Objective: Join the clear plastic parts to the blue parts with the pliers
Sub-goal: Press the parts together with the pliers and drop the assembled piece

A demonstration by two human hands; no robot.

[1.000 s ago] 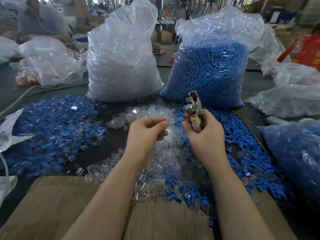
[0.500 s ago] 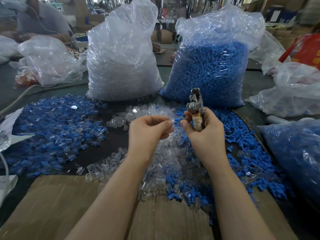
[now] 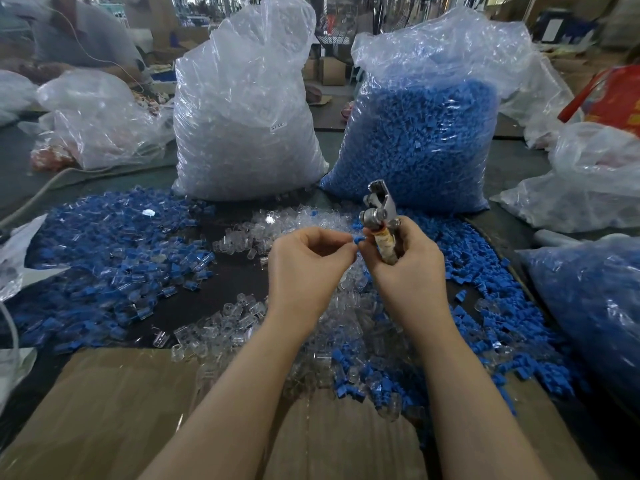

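Step in hand appears to be mating one pair by hand. The left hand (image 3: 304, 268) pinches a blue part (image 3: 358, 240) above mid-table; whether a clear part is seated cannot be told. The right hand (image 3: 405, 268) grips the pliers (image 3: 379, 216), head upright. Next move likely: seat the pair in the head, then squeeze.
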